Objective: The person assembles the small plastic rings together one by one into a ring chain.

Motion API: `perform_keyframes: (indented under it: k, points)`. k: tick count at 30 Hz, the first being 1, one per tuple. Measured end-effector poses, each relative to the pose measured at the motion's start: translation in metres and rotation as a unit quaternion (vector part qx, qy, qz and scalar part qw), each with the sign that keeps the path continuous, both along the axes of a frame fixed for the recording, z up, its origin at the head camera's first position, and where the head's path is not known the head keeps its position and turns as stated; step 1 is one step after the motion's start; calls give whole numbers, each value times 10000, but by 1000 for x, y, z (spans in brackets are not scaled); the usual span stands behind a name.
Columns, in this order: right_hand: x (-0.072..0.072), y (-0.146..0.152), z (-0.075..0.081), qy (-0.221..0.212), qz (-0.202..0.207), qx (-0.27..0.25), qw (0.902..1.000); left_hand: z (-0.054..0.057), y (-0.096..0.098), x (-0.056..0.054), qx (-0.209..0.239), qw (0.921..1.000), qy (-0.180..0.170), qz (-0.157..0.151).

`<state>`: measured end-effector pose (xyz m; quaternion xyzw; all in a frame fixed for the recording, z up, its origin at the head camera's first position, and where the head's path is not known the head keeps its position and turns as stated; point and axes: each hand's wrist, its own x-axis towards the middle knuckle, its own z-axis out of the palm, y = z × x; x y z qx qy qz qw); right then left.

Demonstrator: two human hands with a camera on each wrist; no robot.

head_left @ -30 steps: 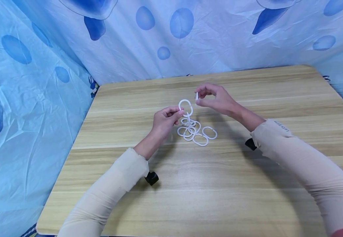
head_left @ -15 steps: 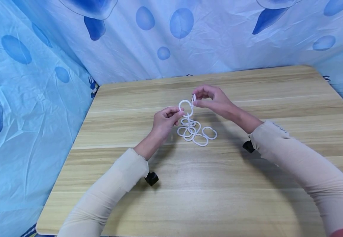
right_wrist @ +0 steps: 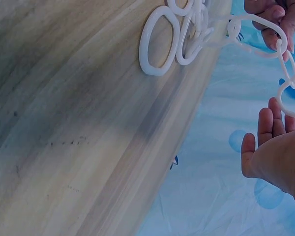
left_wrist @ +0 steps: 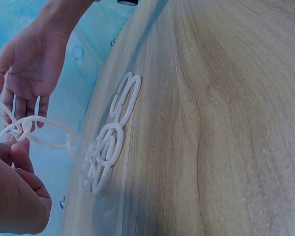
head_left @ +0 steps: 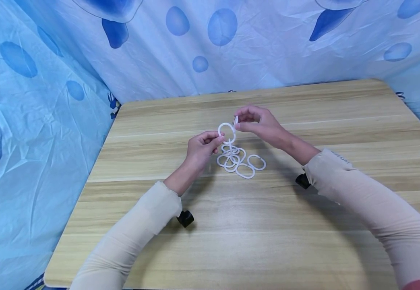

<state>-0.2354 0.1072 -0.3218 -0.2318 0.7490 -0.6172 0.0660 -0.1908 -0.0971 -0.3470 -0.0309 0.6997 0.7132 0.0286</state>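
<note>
My left hand (head_left: 203, 148) pinches a white oval plastic link (head_left: 226, 124) between thumb and fingers, holding it upright. From it, other linked pieces hang down to a small pile of white links (head_left: 245, 177) on the wooden table. Just to the right and slightly higher, my right hand (head_left: 262, 124) pinches another white link (head_left: 236, 120), seen edge-on. This link meets the right side of the left hand's link; whether the two are hooked is unclear in the head view. Both hands, the left (left_wrist: 19, 196) and the right (left_wrist: 32, 69), appear close together in the left wrist view.
A loose-looking link (head_left: 265, 164) lies at the right of the pile. The wood-grained table (head_left: 238, 233) reaches back to a blue patterned curtain (head_left: 267, 48). A small black device (head_left: 186, 218) sits under the left cuff, another (head_left: 303, 181) under the right.
My right hand has moved left and slightly down, bringing its link against the left hand's link. The left hand and the pile have hardly moved.
</note>
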Motion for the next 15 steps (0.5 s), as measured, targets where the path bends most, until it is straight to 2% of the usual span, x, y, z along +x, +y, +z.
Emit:
perform_keyframes:
  k: [7,15]
  points:
    - [1,-3,-1,-67,-250,97,9996,1,0,0,32,10000,-43,6]
    - [7,-10,1,-232,-97,104,9996,2,2,0,279,9996,49,-80]
